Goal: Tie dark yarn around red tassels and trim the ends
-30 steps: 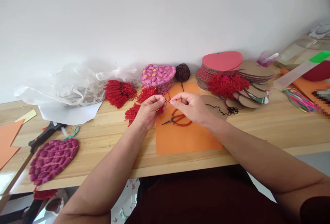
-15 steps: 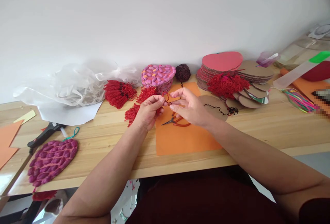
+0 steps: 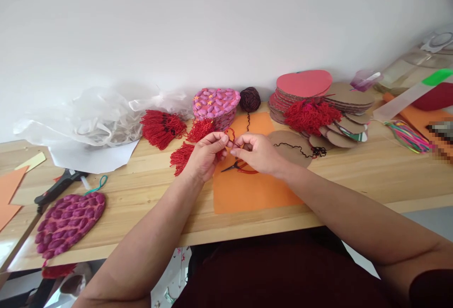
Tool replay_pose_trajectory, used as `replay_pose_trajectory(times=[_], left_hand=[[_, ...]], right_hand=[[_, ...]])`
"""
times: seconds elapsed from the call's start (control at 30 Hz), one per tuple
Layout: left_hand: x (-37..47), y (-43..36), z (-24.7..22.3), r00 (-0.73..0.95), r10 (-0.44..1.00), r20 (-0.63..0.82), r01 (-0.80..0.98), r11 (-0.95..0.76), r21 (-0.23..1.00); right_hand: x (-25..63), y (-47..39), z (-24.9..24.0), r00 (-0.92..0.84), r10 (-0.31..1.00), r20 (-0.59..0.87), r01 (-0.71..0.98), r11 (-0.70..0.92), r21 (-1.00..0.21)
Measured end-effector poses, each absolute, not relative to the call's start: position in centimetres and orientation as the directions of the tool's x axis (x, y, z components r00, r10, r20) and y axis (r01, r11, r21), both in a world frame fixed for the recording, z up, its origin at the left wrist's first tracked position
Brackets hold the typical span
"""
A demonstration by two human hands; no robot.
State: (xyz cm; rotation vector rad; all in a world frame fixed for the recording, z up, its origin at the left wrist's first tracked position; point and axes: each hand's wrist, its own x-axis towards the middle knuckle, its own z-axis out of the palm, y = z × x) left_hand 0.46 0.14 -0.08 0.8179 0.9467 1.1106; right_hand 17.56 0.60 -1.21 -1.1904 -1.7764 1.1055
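The right hand's [image 3: 256, 153] grip, spread a moment ago, now closes to pinch the red yarn [image 3: 231, 133] beside the left hand's [image 3: 208, 153] still-pinching grip, above scissors [image 3: 231, 167] on the orange sheet [image 3: 253, 195], with the dark yarn ball [image 3: 250, 99] farther beyond.

Thin red yarn [image 3: 231, 132] loops over the orange sheet [image 3: 253, 194].

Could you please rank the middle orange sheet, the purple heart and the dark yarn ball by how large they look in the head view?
1. Orange sheet, even partly covered
2. Purple heart
3. Dark yarn ball, clearly smallest
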Motion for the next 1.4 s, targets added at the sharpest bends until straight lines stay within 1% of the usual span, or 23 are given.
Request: replay_pose_trajectory(times=[0.13,0.17,0.23,0.3,0.37,0.43,0.5,0.57,0.7,0.77,0.97,1.13,1.2,1.3,1.4], left_hand=[[0.3,0.3,-0.1,0.113,0.976,-0.183,-0.363,0.213,0.907],[0.2,0.3,-0.1,0.103,0.978,-0.182,-0.361,0.207,0.909],[0.2,0.3,-0.1,0.087,0.978,-0.188,-0.352,0.207,0.913],[0.3,0.2,-0.1,0.083,0.978,-0.193,-0.342,0.21,0.916],[0.5,0.2,-0.1,0.091,0.977,-0.194,-0.338,0.214,0.916],[0.6,0.1,-0.2,0.112,0.974,-0.197,-0.339,0.224,0.914],[0.7,0.0,-0.2,0.128,0.971,-0.2,-0.341,0.232,0.911],[0.7,0.1,-0.2,0.127,0.971,-0.202,-0.345,0.234,0.909],[0.7,0.1,-0.1,0.122,0.968,-0.221,-0.358,0.251,0.899],[0.8,0.1,-0.1,0.125,0.966,-0.225,-0.368,0.256,0.894],[0.9,-0.1,-0.1,0.117,0.968,-0.22,-0.399,0.249,0.883],[0.9,-0.2,-0.3,0.141,0.965,-0.221,-0.411,0.261,0.873],[1.0,-0.2,-0.3,0.152,0.96,-0.234,-0.411,0.277,0.869],[1.0,-0.3,-0.2,0.173,0.947,-0.272,-0.405,0.32,0.856],[1.2,-0.4,-0.1,0.182,0.937,-0.297,-0.402,0.347,0.848]], right_hand=[[17.9,0.2,0.0,-0.489,0.872,-0.009,0.489,0.266,-0.831],[18.0,0.0,0.4,-0.489,0.872,-0.015,0.508,0.271,-0.818],[18.0,-0.3,1.0,-0.416,0.908,0.041,0.5,0.266,-0.824],[17.9,-0.4,1.1,-0.326,0.936,0.129,0.428,0.268,-0.863],[17.8,-0.3,0.8,-0.283,0.939,0.194,0.31,0.281,-0.908],[17.6,-0.1,0.2,-0.291,0.936,0.198,0.188,0.259,-0.947],[17.5,0.1,-0.3,-0.301,0.938,0.169,0.125,0.214,-0.969],[17.6,0.2,-0.6,-0.293,0.942,0.164,0.149,0.214,-0.965],[17.7,0.2,-0.3,-0.241,0.933,0.267,0.288,0.331,-0.899],[17.6,0.1,-0.2,-0.229,0.933,0.278,0.308,0.341,-0.888],[17.4,0.4,-0.7,-0.205,0.966,0.158,0.263,0.21,-0.942],[17.3,0.6,-0.5,-0.261,0.964,-0.058,0.113,-0.029,-0.993],[17.3,0.7,-0.2,-0.288,0.952,-0.103,0.069,-0.087,-0.994],[17.2,0.7,0.1,-0.297,0.948,-0.113,0.087,-0.091,-0.992],[17.2,0.7,0.0,-0.297,0.952,-0.079,0.129,-0.042,-0.991]])
